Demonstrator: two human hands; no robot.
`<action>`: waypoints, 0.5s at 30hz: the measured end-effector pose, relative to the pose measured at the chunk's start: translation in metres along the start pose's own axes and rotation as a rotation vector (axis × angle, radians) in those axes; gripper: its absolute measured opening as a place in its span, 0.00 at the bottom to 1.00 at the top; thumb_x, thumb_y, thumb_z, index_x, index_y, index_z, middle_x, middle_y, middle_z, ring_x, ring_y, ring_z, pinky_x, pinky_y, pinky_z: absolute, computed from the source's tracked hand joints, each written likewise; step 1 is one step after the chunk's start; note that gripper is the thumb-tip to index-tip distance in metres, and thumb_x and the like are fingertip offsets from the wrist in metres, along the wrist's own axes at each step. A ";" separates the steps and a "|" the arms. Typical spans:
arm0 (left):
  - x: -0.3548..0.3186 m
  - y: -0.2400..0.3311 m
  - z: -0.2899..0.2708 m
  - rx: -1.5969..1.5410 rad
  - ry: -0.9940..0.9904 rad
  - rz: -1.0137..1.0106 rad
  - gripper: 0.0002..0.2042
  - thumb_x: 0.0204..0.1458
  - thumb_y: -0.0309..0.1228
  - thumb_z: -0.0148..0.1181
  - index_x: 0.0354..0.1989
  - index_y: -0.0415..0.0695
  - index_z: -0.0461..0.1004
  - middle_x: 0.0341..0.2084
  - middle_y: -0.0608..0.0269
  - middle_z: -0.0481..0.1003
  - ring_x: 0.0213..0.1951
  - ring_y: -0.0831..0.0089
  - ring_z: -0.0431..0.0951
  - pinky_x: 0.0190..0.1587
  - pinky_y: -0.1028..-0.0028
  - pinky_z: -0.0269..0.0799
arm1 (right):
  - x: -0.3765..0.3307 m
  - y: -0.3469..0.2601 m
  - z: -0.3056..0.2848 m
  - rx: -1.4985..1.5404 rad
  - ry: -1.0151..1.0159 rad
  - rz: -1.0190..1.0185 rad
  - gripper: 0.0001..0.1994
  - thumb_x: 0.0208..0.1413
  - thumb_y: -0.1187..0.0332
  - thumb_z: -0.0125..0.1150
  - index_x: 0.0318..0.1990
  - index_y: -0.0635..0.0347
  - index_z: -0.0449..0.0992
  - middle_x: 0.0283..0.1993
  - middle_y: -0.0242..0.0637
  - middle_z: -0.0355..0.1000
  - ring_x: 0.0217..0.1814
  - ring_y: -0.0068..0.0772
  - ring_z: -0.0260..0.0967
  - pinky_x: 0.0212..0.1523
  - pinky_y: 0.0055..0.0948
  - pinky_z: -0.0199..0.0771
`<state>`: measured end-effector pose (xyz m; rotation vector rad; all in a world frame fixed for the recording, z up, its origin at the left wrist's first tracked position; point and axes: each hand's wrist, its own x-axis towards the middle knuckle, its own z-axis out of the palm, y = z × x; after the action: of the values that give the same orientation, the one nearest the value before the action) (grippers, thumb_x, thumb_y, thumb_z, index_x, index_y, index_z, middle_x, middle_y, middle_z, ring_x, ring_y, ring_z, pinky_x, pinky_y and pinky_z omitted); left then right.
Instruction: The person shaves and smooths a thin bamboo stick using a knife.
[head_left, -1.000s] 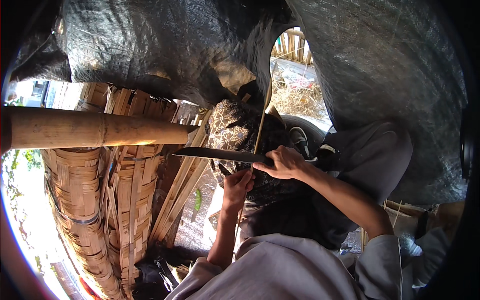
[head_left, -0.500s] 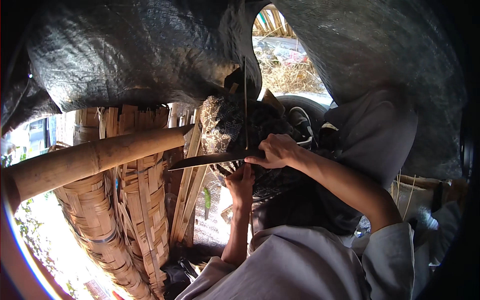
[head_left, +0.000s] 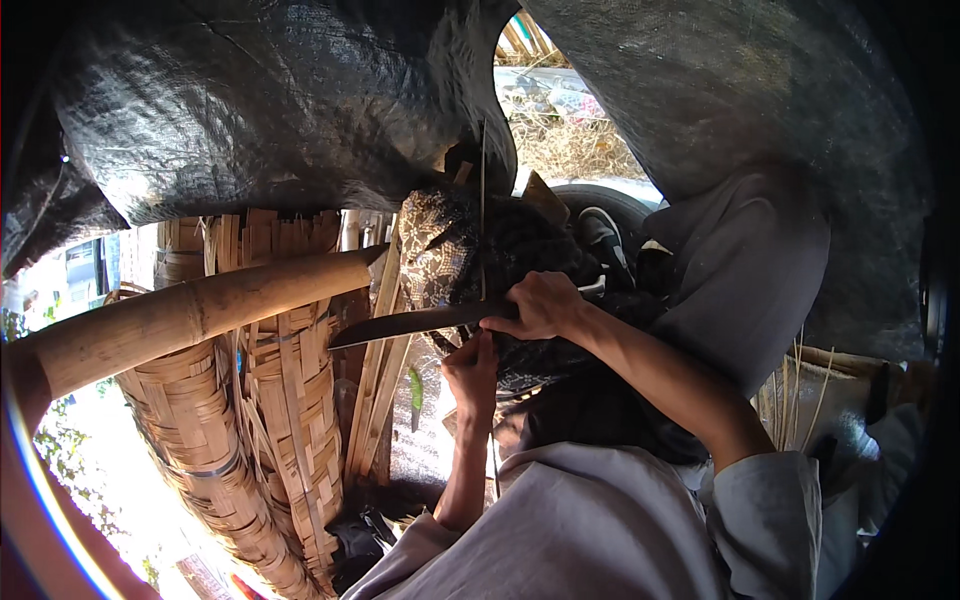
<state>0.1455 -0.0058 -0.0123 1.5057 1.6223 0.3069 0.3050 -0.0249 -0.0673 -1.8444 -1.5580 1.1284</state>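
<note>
My right hand (head_left: 541, 306) is closed round the handle end of a long dark-bladed knife (head_left: 398, 325), its blade lying level and pointing left. A thin bamboo strip (head_left: 484, 215) runs lengthwise away from me, crossing the knife close to my right thumb. Just below the blade my left hand (head_left: 468, 375) pinches this strip, and its near end trails down toward my shirt. Behind the blade lies a dark patterned cloth (head_left: 436, 240), spread over the lap area. Where blade and strip meet is partly hidden by my fingers.
A thick bamboo pole (head_left: 200, 305) juts in from the left above tall woven bamboo baskets (head_left: 190, 430). Split bamboo slats (head_left: 376, 400) stand beside them. Black sheeting (head_left: 270, 110) hangs across the far side. A tyre (head_left: 625, 205) and a shoe (head_left: 603, 240) lie beyond my right hand.
Both hands, with the knife and strip, have shifted very slightly left in the picture as the view moved a little. The grip of each hand looks the same.
</note>
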 end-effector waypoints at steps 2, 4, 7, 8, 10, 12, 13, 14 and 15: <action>0.003 -0.004 0.000 -0.082 -0.016 -0.049 0.10 0.53 0.29 0.56 0.31 0.33 0.77 0.14 0.70 0.68 0.17 0.87 0.62 0.17 0.82 0.55 | 0.000 0.001 -0.001 -0.013 -0.003 -0.003 0.35 0.44 0.31 0.45 0.17 0.60 0.76 0.17 0.45 0.70 0.25 0.48 0.73 0.29 0.41 0.74; 0.007 -0.008 0.000 -0.166 -0.037 -0.097 0.10 0.53 0.29 0.56 0.30 0.32 0.77 0.14 0.70 0.67 0.17 0.87 0.62 0.17 0.82 0.55 | 0.002 0.000 -0.004 -0.027 -0.007 -0.017 0.36 0.44 0.31 0.45 0.17 0.61 0.75 0.16 0.46 0.70 0.24 0.48 0.73 0.29 0.40 0.74; 0.014 -0.010 0.001 -0.409 -0.107 -0.154 0.08 0.53 0.27 0.56 0.29 0.32 0.75 0.14 0.69 0.66 0.16 0.86 0.61 0.17 0.83 0.54 | 0.003 0.002 -0.007 -0.037 0.002 -0.029 0.37 0.44 0.31 0.45 0.16 0.62 0.75 0.15 0.47 0.69 0.23 0.48 0.72 0.27 0.40 0.74; 0.016 -0.010 0.001 -0.483 -0.142 -0.184 0.08 0.52 0.27 0.56 0.28 0.33 0.75 0.15 0.70 0.66 0.15 0.86 0.60 0.17 0.83 0.53 | 0.003 0.002 -0.007 -0.032 0.014 -0.028 0.37 0.44 0.31 0.44 0.16 0.63 0.74 0.15 0.47 0.69 0.23 0.49 0.72 0.27 0.40 0.74; 0.019 -0.012 0.000 -0.558 -0.175 -0.211 0.08 0.52 0.27 0.57 0.28 0.33 0.74 0.15 0.70 0.66 0.15 0.86 0.59 0.17 0.84 0.52 | -0.002 0.000 -0.003 -0.012 0.038 -0.059 0.37 0.44 0.31 0.45 0.16 0.63 0.74 0.15 0.47 0.69 0.22 0.49 0.72 0.26 0.41 0.74; 0.022 -0.014 -0.002 -0.614 -0.190 -0.174 0.08 0.52 0.27 0.57 0.27 0.33 0.73 0.15 0.70 0.66 0.16 0.86 0.60 0.17 0.83 0.52 | -0.005 0.001 0.002 0.008 0.062 -0.093 0.37 0.44 0.31 0.45 0.16 0.63 0.74 0.15 0.48 0.69 0.22 0.49 0.72 0.26 0.41 0.74; 0.020 -0.013 -0.002 -0.614 -0.189 -0.176 0.08 0.52 0.27 0.57 0.27 0.33 0.73 0.15 0.70 0.66 0.16 0.86 0.60 0.17 0.83 0.52 | -0.007 0.001 0.002 -0.007 0.132 -0.152 0.37 0.44 0.31 0.45 0.16 0.63 0.74 0.15 0.48 0.69 0.21 0.48 0.72 0.25 0.41 0.74; 0.017 -0.011 -0.002 -0.560 -0.150 -0.211 0.08 0.52 0.27 0.57 0.27 0.33 0.73 0.15 0.70 0.66 0.16 0.86 0.59 0.17 0.83 0.52 | -0.008 0.000 0.002 -0.023 0.201 -0.212 0.36 0.44 0.31 0.46 0.16 0.63 0.74 0.15 0.49 0.69 0.21 0.48 0.72 0.25 0.41 0.74; 0.014 -0.009 -0.003 -0.505 -0.110 -0.247 0.08 0.52 0.27 0.57 0.28 0.33 0.73 0.16 0.70 0.66 0.16 0.86 0.59 0.17 0.83 0.52 | -0.002 0.003 -0.003 -0.081 0.167 -0.128 0.32 0.44 0.35 0.52 0.16 0.60 0.75 0.13 0.47 0.68 0.19 0.47 0.71 0.22 0.38 0.73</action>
<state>0.1390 0.0057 -0.0231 0.9172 1.4831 0.4479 0.3088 -0.0275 -0.0674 -1.8108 -1.6196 0.8439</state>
